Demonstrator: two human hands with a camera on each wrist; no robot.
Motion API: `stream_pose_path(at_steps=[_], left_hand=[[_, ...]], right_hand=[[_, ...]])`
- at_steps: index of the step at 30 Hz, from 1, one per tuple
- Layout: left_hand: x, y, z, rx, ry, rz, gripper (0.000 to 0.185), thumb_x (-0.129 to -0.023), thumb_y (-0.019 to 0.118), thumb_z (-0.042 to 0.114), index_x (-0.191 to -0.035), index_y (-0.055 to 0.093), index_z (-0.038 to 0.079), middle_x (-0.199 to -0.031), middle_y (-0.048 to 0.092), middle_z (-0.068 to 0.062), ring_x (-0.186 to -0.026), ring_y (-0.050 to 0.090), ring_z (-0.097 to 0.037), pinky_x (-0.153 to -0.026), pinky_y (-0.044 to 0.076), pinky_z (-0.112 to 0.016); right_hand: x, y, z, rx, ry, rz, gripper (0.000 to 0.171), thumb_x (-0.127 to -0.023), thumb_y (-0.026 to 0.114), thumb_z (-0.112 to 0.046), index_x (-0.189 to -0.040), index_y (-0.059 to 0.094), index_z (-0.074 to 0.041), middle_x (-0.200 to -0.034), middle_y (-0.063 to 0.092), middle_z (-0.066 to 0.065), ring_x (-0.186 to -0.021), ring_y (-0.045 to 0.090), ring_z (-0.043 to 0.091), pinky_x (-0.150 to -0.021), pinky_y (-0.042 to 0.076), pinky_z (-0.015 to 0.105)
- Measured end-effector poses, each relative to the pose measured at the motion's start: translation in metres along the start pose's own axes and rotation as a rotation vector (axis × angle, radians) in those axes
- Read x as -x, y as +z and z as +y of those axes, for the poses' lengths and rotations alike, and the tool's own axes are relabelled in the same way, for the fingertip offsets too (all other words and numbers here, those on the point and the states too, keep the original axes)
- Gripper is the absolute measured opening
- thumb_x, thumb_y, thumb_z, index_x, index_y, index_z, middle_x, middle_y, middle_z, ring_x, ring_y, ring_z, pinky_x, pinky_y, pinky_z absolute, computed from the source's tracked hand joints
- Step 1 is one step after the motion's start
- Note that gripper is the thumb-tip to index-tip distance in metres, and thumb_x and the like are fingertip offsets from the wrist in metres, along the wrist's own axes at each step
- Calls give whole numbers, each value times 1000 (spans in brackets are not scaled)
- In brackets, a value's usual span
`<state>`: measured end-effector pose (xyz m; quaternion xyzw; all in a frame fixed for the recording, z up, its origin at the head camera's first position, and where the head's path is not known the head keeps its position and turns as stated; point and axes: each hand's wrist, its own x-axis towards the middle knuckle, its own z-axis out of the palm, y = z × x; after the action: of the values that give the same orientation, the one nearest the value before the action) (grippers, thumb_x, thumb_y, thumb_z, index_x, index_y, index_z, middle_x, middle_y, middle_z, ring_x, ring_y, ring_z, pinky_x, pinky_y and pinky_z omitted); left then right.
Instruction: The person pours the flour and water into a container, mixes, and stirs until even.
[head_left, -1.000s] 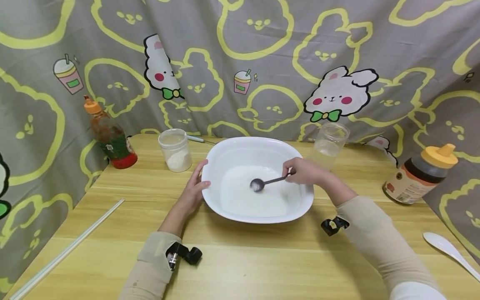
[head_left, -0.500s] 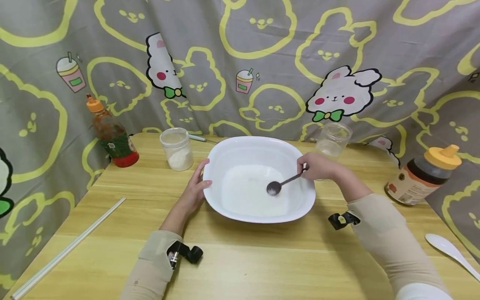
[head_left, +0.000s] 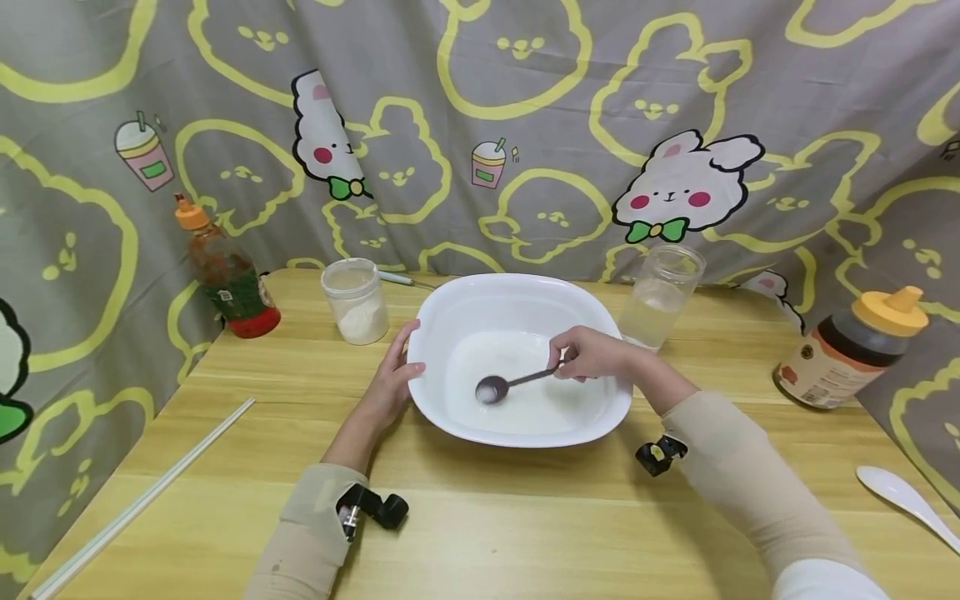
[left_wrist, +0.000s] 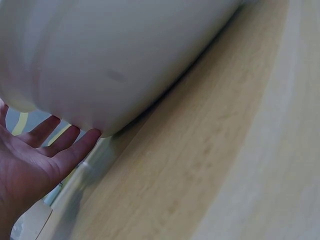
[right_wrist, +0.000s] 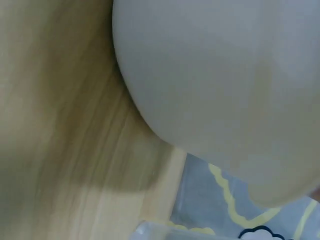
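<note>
Our right grip (head_left: 588, 353) pinches the dark round-bowled spoon (head_left: 492, 389) inside the white oval basin (head_left: 510, 300), centre of the wood-grain desk (head_left: 487, 517); left grip (head_left: 386, 390) holds the basin's left side. Overfast stirring could slop milky liquid (head_left: 540, 413).

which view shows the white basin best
The head view: it looks down into the white basin, showing its inside and most of its rim. The left wrist view shows only part of its outside, with the left hand touching it; the right wrist view, only outside too.

Spoon (head_left: 495, 388) & R fingers (head_left: 562, 347) further L
</note>
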<state>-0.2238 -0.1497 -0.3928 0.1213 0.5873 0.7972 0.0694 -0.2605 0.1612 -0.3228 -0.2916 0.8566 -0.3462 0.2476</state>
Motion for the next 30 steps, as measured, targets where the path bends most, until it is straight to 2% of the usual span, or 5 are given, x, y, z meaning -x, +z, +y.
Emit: stream_pose_path(at_steps=[6,15,19,23,30], left_hand=[[-1,0,1,-7,-6,4,68,-76,46,5,-136,19,21,-130,27,-20,-110,33,-40,-76,46,-39],[0,-1,1,5,-10,3,67,-77,45,3,-136,19,20,-131,27,-19,-110,33,-40,-72,48,-33],[0,0,0,6,-7,-2,67,-77,45,4,-136,19,19,-131,26,-20,-110,32,-41,-72,48,-34],[0,1,0,-4,-15,6,68,-76,47,6,-136,19,19,-130,27,-20,-110,32,-42,-74,47,-40],[0,2,-1,4,-1,7,68,-76,46,5,-136,20,19,-128,29,-21,-108,34,-41,-73,47,-40]], right_hand=[[18,-16,-5,133,-10,-76,9,-72,55,3,-72,59,-5,-50,44,-1,-43,38,9,-43,33,21],[23,-35,-3,386,103,204,9,-72,56,1,-70,57,-7,-62,51,1,-54,45,15,-47,37,25],[9,-28,-1,334,130,254,5,-75,56,-2,-75,58,-6,-61,52,3,-52,47,15,-47,38,26],[-8,-18,3,179,96,259,4,-76,56,-2,-79,58,-2,-53,49,3,-46,44,14,-45,35,24],[-27,-2,7,-23,28,169,11,-77,59,-4,-86,59,3,-47,48,4,-40,35,11,-40,30,22]])
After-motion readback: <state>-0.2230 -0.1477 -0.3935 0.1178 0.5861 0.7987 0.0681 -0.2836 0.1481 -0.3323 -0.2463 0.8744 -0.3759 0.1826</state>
